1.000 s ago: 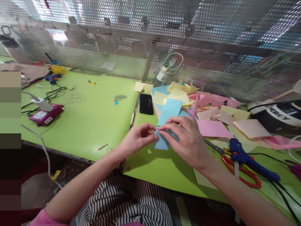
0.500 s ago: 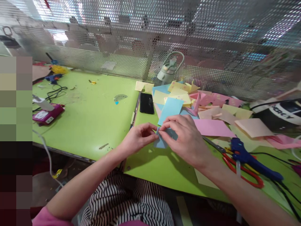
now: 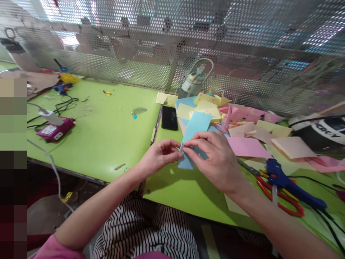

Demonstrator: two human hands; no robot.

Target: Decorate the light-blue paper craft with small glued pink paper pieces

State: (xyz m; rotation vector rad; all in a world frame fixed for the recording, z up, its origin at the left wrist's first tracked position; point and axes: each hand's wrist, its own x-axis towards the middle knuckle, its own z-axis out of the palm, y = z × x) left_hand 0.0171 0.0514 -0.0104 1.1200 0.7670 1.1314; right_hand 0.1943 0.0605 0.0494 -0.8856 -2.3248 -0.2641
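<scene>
Between my two hands is a small piece of blue paper [image 3: 185,162], held just above the green table [image 3: 107,126]. My left hand [image 3: 163,154] pinches its left edge with thumb and fingertips. From the other side, my right hand [image 3: 215,156] pinches the same edge near its top and covers part of the paper. Right behind the fingers lies a larger light-blue paper sheet [image 3: 198,124], whose lower end is hidden by my right hand. A black phone [image 3: 169,118] rests beyond my left hand.
Pink, yellow and peach papers [image 3: 249,147] are heaped to the right. Red-handled scissors [image 3: 280,201] lie under a blue glue gun [image 3: 293,185] near my right forearm. A pale green bottle [image 3: 192,84] stands at the back by the perforated metal screen [image 3: 107,54]. A purple power strip [image 3: 55,131] sits left.
The view has shifted slightly. My hands stay on the blue paper's left edge with almost the same grip; the fingertips have shifted only a little.
</scene>
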